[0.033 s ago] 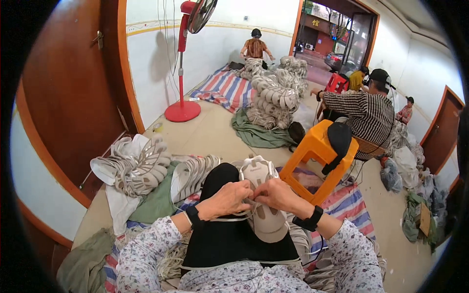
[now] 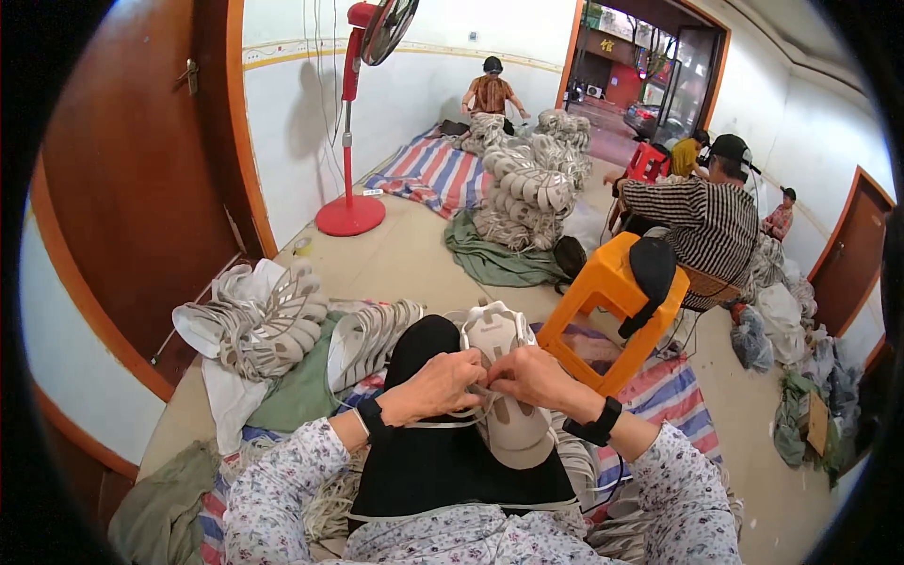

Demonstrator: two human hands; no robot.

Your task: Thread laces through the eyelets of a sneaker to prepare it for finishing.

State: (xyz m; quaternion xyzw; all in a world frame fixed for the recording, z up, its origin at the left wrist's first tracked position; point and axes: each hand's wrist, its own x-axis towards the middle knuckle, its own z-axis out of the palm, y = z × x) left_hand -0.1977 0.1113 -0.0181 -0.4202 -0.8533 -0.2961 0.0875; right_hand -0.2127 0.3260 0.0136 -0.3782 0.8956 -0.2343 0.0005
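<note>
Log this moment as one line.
Left hand: at pale shoe upper | right hand: close to left, over upper | lap: black cloth | ahead-right: orange stool

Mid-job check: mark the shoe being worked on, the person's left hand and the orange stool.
Shoe (image 2: 518, 437): head view, on the rounded end nearest the wearer.
Left hand (image 2: 435, 384): head view, on the back of the hand.
Orange stool (image 2: 610, 271): head view, on the seat beside the black cap (image 2: 652, 267).

Wide fisheye view downward from head height
</note>
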